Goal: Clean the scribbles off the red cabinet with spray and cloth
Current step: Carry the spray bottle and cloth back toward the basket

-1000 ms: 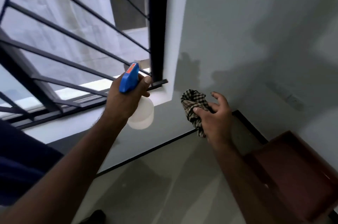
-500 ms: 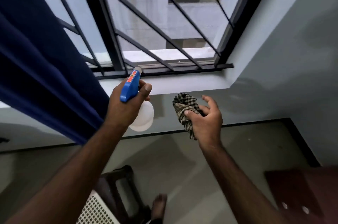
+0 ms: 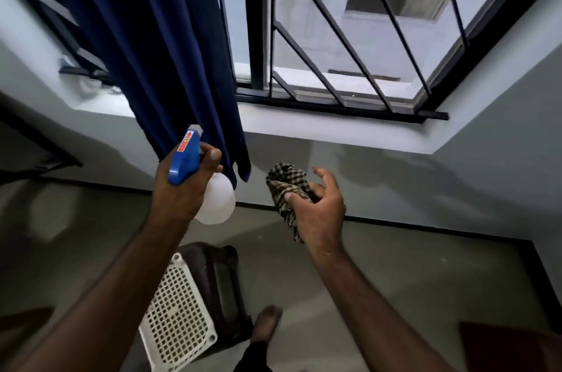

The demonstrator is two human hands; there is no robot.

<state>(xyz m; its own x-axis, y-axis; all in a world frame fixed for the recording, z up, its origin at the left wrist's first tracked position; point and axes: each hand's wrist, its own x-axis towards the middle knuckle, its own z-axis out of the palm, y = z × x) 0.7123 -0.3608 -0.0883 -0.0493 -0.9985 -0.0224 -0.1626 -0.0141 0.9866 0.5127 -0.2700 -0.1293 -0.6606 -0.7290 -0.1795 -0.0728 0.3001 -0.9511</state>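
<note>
A dark blue curtain [image 3: 170, 37] hangs before the left part of a barred window [image 3: 349, 37]. Pale grey walls [image 3: 501, 183] meet a grey floor [image 3: 395, 280], where a white perforated basket [image 3: 176, 317] lies.

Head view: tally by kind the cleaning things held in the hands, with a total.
Blue-headed white plastic spray bottle, in the left hand: 1
Black-and-cream checked cloth, in the right hand: 1
Total: 2

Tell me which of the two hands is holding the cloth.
The right hand: its thumb and fingers pinch the checked cloth. The left hand instead grips the blue-topped spray bottle, in front of the navy curtain.
</note>
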